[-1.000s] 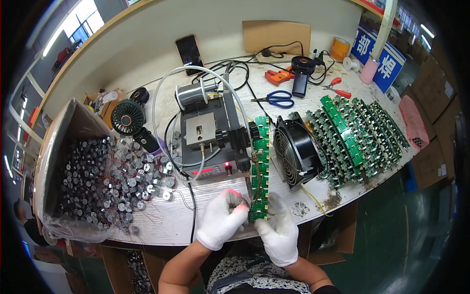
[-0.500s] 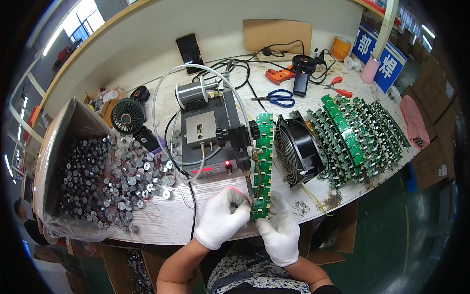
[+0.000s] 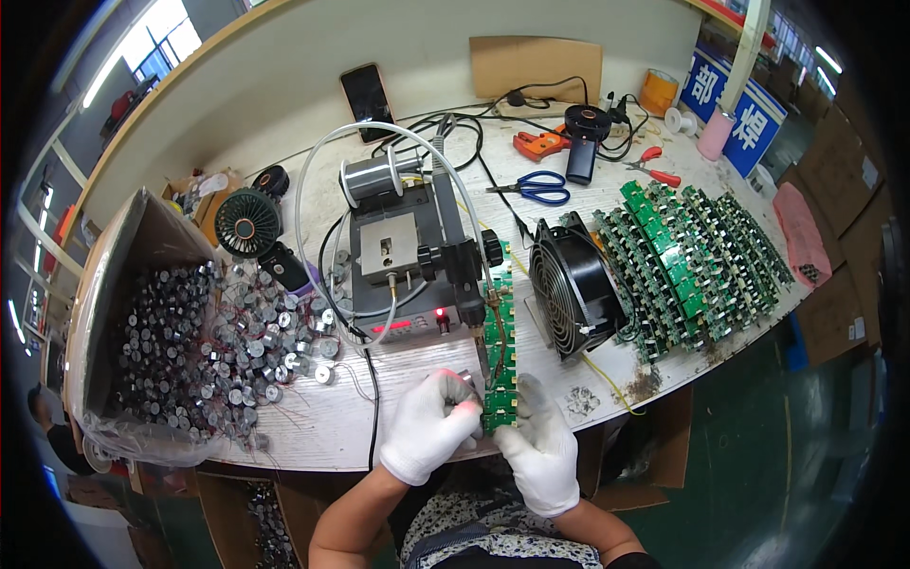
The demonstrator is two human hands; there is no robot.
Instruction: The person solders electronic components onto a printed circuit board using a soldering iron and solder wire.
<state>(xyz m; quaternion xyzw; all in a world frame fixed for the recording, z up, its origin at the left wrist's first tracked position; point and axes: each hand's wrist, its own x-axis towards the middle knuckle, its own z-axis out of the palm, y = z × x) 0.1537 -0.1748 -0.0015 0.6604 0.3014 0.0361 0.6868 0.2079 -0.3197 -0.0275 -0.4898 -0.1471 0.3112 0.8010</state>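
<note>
Green board strip (image 3: 507, 339) just slid toward the wearer, so likely a different section sits by the soldering iron (image 3: 482, 349). Long axis runs near-far, near end by the tabletop (image 3: 327, 438) front edge. Right hand (image 3: 540, 450) clamped on near end; left hand (image 3: 431, 425) pinched, apparently on a silver motor (image 3: 464, 377).

Electronics workshop: soldering machine (image 3: 387, 248), many green circuit boards (image 3: 675, 265).
</note>
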